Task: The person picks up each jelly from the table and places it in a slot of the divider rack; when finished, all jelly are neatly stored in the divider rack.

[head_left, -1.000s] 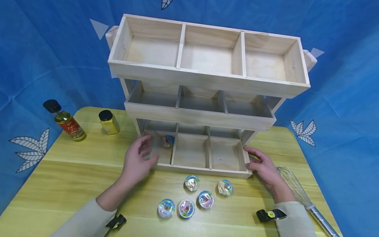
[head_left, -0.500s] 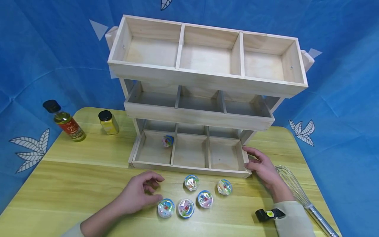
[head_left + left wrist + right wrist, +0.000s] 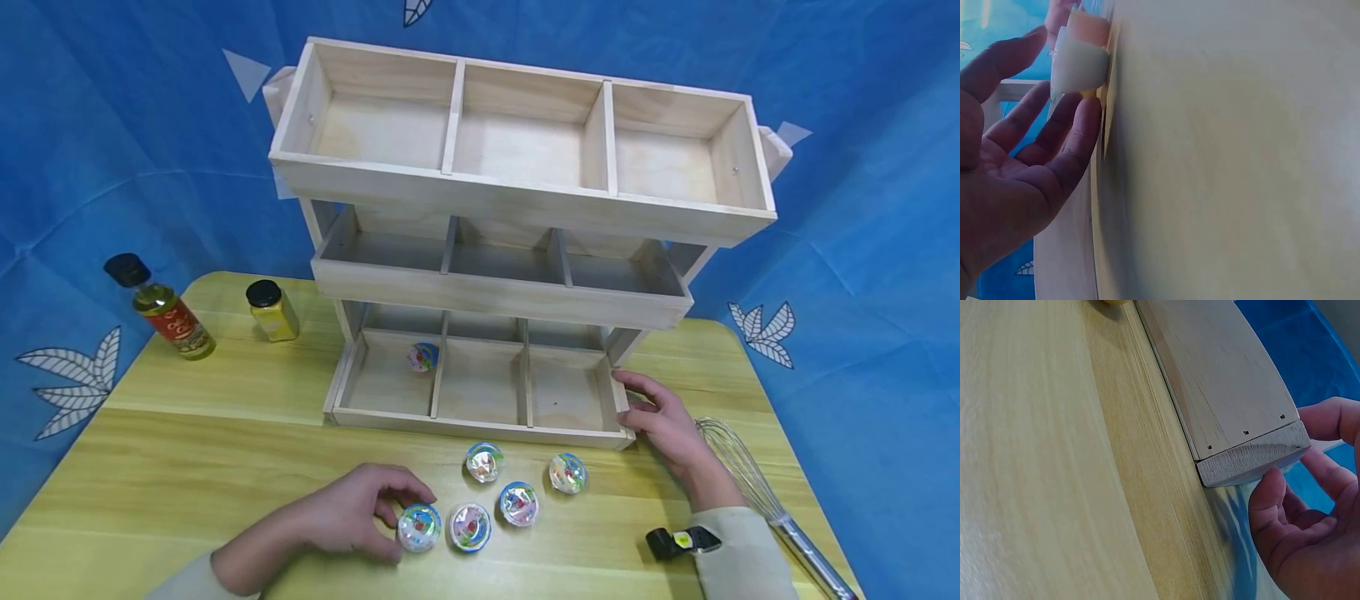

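My left hand (image 3: 356, 508) is at the nearest-left jelly cup (image 3: 418, 527), thumb and fingers parted on either side of it. In the left wrist view the left hand (image 3: 1022, 137) has fingertips beside a whitish jelly cup (image 3: 1079, 65), while the thumb stands apart from it. Several more foil-lidded cups lie to its right, among them a pink one (image 3: 471, 527). My right hand (image 3: 667, 421) holds the right end of the bottom tier of a wooden rack (image 3: 480, 429); in the right wrist view, thumb and index finger bracket its end piece (image 3: 1254, 456).
One jelly cup (image 3: 423, 357) lies in the bottom tier's left compartment. An oil bottle (image 3: 176, 321) and a yellow jar with black lid (image 3: 273, 312) stand at the left. A whisk (image 3: 757, 483) lies beside my right forearm. Blue cloth (image 3: 135, 108) hangs behind.
My left hand has left the bottom tier's left compartment and come down toward me to the nearest-left jelly cup. The right hand stays at the rack's end.
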A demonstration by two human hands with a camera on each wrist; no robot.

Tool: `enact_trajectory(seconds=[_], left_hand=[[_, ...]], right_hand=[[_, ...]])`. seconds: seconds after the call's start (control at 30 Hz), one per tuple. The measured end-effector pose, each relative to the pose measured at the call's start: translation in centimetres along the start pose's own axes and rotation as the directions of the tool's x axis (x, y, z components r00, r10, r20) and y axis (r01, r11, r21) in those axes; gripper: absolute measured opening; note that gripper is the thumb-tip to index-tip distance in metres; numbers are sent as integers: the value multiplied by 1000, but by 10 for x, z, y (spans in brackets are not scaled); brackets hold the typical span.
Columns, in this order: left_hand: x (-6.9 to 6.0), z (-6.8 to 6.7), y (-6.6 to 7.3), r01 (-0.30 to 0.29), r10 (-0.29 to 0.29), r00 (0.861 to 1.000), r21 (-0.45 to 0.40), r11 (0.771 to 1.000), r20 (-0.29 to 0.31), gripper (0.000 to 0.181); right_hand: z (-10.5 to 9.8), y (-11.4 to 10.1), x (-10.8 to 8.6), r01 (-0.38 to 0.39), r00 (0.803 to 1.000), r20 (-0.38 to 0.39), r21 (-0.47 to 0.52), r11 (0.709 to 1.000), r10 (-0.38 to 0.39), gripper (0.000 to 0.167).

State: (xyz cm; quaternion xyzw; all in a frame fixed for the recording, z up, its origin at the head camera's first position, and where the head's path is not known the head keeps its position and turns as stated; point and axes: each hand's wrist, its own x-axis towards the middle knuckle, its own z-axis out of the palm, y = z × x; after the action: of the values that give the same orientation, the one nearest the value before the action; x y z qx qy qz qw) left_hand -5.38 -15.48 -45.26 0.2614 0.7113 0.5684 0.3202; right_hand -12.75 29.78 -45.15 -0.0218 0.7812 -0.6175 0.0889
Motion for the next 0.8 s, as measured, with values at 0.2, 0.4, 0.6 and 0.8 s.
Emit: enact_trajectory(seconds=[0.2,0.4,0.6,0.8], left_hand=[[3,1,-2,7,-8,1000,42,999,21,60],[5,3,-4,2,-3,1000,45,999,23,58],[6,5,-5,-14,15,1000,57,998,-15,51],[6,3,-12,-2,3,999,13,1000,-53,51]], right_hand=[[0,0,0,3,1000,0,-2,1000,-3,63],[0,0,0,-10,1000,-4,-11,1000,10,63],[0,1,0,-3,1000,1,-2,1000,3,63],[0,3,1,-8,1000,0,-5,1000,8,62]])
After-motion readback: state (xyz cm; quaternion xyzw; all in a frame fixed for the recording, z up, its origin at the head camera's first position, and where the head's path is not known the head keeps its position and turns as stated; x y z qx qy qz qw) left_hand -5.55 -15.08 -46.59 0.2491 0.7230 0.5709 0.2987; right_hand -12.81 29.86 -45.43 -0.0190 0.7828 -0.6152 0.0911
